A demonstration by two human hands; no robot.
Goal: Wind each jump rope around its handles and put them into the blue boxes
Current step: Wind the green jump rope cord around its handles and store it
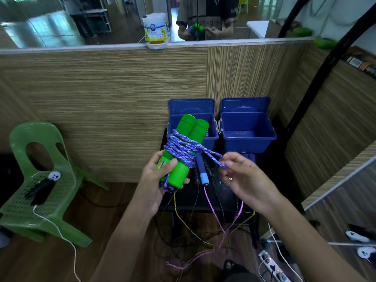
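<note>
Green-handled jump rope half wound, held in front of two open blue boxes.

The left hand point(157, 180) gripped two smooth, ribbed green handles point(184, 151) held side by side, braided purple-and-white cord point(183, 148) wrapped round their middle. The right hand point(242, 178) pinched the cord's loose loop just to the right of the bundle. Behind stood the left blue box point(211, 137) and the right blue box point(249, 137), glossy plastic with lids tipped back. A small label on one handle was unreadable.

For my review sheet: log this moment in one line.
left hand holds green handles | right hand pinches purple rope | blue boxes open
</note>
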